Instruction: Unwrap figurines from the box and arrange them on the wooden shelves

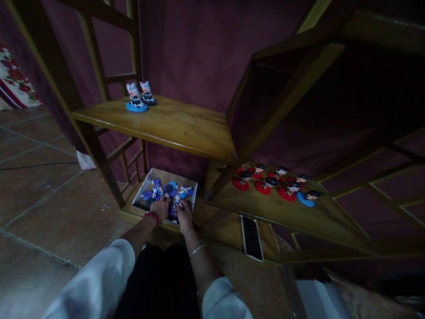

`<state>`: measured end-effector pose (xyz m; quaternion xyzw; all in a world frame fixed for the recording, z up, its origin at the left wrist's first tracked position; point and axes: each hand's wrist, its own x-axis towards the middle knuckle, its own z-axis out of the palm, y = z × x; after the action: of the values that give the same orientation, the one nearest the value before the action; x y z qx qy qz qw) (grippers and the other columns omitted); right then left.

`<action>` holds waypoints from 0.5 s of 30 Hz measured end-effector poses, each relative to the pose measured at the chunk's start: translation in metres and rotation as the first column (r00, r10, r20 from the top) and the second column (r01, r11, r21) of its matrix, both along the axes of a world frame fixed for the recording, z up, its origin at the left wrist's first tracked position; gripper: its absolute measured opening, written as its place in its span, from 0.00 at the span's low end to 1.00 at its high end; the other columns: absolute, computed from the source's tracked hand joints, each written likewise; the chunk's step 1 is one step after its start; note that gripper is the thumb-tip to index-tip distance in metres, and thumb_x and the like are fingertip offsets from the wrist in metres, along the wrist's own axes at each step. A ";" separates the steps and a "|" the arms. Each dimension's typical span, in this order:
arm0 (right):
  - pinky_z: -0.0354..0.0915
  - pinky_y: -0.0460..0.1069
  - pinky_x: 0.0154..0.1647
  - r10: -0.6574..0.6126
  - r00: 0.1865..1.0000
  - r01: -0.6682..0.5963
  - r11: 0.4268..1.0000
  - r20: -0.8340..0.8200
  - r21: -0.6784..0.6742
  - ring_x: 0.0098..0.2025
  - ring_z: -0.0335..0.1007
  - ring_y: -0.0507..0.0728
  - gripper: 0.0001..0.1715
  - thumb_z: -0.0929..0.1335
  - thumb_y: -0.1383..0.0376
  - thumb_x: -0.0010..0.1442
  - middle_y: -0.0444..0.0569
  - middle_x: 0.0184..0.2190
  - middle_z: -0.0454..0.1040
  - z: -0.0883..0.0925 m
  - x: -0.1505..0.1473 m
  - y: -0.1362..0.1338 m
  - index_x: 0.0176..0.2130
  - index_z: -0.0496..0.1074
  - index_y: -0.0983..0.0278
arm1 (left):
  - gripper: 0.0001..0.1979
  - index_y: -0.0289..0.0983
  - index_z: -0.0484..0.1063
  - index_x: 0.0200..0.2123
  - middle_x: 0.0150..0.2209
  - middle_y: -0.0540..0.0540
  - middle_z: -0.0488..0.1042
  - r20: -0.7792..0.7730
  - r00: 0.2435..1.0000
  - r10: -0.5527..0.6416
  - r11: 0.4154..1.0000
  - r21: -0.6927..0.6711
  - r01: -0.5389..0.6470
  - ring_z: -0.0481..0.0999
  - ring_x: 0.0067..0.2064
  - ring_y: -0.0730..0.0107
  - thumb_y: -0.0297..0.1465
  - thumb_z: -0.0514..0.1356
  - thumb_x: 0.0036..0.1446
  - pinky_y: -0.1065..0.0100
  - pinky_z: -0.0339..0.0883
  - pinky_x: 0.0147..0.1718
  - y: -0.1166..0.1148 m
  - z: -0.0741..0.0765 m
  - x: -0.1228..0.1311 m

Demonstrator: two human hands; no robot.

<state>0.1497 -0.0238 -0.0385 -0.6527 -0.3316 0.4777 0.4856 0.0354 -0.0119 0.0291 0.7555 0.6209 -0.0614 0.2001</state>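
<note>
Many figurines (168,189) under splayed left hand (160,208), right hand (185,217) touching

Head camera faces down onto the nearby box (141,190)

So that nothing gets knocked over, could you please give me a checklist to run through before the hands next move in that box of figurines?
1. Both hands in the box: ok. The left hand and right hand rest on the figurines inside the box.
2. Firm grip on one piece: cannot tell. The fingers blend into the pile in the dim light.
3. Free room on the upper shelf: ok. Only two figurines stand there, at its back left.
4. Phone out of harm's way: not ok. It lies near the front edge of the lower shelf.
</note>
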 end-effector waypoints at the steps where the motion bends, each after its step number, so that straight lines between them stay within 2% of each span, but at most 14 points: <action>1: 0.68 0.45 0.28 -0.010 1.000 0.010 1.000 -0.003 -0.015 0.29 0.72 0.51 0.20 0.65 0.64 0.49 0.44 0.34 0.74 0.000 0.000 0.000 0.45 0.69 0.58 | 0.25 0.37 0.61 0.53 0.55 0.32 0.56 0.003 1.000 0.005 1.000 0.000 -0.005 0.72 0.45 0.53 0.27 0.54 0.50 0.56 0.65 0.42 0.000 0.000 -0.001; 5: 0.68 0.45 0.28 -0.019 0.999 0.017 0.999 -0.048 -0.046 0.29 0.72 0.51 0.21 0.65 0.64 0.49 0.44 0.34 0.74 0.003 -0.001 0.000 0.46 0.68 0.59 | 0.22 0.35 0.64 0.50 0.53 0.33 0.58 0.045 0.997 0.056 0.998 0.013 -0.057 0.73 0.45 0.54 0.30 0.54 0.50 0.59 0.65 0.42 -0.001 -0.004 -0.005; 9: 0.68 0.45 0.28 -0.028 0.996 0.024 0.999 -0.081 -0.044 0.29 0.72 0.51 0.21 0.65 0.65 0.48 0.43 0.35 0.74 0.006 -0.001 0.000 0.45 0.68 0.59 | 0.20 0.37 0.66 0.49 0.54 0.36 0.58 0.150 0.980 0.128 0.991 0.021 -0.132 0.73 0.44 0.59 0.32 0.55 0.51 0.64 0.63 0.45 -0.002 -0.007 -0.010; 15: 0.67 0.44 0.27 -0.068 0.985 0.062 0.997 -0.158 -0.045 0.29 0.73 0.51 0.20 0.66 0.66 0.47 0.42 0.31 0.73 0.012 -0.003 0.000 0.42 0.68 0.60 | 0.21 0.38 0.65 0.51 0.53 0.38 0.63 0.293 0.908 0.301 0.951 -0.018 -0.309 0.72 0.47 0.63 0.31 0.57 0.51 0.67 0.62 0.46 -0.002 -0.004 -0.015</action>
<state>0.1469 -0.0238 -0.0260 -0.6323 -0.2606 0.5190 0.5128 0.0203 -0.0137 0.0248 0.6527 0.6956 0.0920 0.2857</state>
